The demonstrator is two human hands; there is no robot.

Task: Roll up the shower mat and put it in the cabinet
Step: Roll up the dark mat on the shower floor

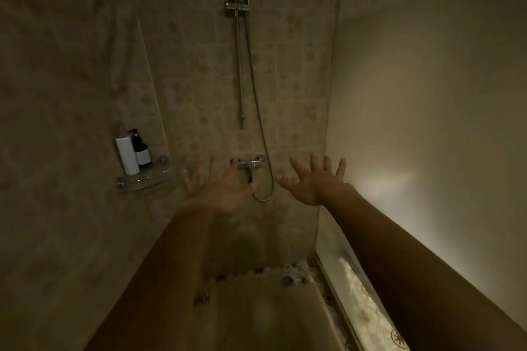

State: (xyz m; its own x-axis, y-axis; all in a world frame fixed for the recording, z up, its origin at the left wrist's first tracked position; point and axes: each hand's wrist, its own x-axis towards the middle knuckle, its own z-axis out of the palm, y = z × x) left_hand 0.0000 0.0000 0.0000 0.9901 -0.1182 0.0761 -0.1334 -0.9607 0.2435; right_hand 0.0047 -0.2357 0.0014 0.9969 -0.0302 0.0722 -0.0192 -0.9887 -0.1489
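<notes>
1. One shower mat (pixel 271 313) lies flat on the shower floor at the bottom of the view, its far edge showing pale bumps and dark round spots; the dim light blurs its surface.
2. Both hands are raised above it, touching nothing: the left hand (pixel 218 188) and right hand (pixel 316 182) each have the grip spread wide apart, fingers splayed toward the back wall.
3. Between the hands, behind them, sits the chrome mixer tap (pixel 251 164), with the shower hose (pixel 263 134) looping below it.
4. Left of the tap, a glass corner shelf (pixel 142 179) carries a white bottle (pixel 127 155) and a dark pump bottle (pixel 141 151), side by side.
5. A glass screen (pixel 427 94) closes the right side.
</notes>
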